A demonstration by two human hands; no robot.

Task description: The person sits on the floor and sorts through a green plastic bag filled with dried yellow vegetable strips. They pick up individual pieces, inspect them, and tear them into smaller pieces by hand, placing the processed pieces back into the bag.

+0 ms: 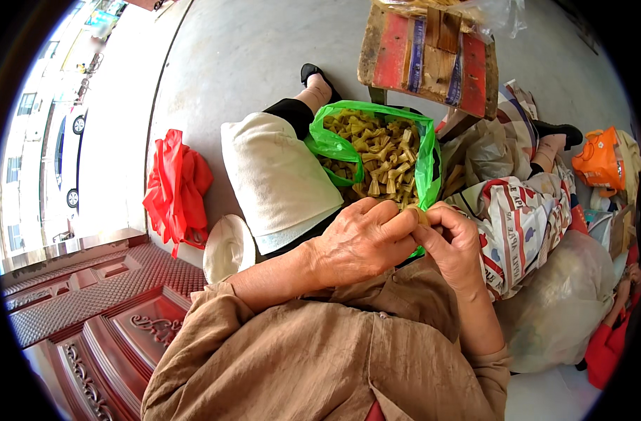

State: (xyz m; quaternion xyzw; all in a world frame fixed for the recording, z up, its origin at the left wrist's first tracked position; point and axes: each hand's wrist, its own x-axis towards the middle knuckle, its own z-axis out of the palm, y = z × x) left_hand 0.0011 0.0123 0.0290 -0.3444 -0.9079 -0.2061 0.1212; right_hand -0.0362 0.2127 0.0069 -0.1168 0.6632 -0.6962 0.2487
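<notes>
My left hand [362, 242] and my right hand [455, 245] meet in front of my body, the fingers of both pinched together. Between their fingertips is a small yellow-brown folded piece [422, 217], mostly hidden by the fingers. Just beyond them a bright green plastic bag [427, 165] stands with its mouth spread wide. Inside lie many small yellow-green folded pieces [391, 158], pinched at the middle and flared at the ends; their material is hard to tell. A white towel [278, 182] covers my left leg, beside the bag.
A worn wooden stool [433, 59] with red patches stands beyond the bag. At left are a red plastic bag [176, 189], a pale oval item [228, 249] and a carved red door [124, 330]. A large translucent bag [563, 302] and an orange bag [601, 161] sit at right.
</notes>
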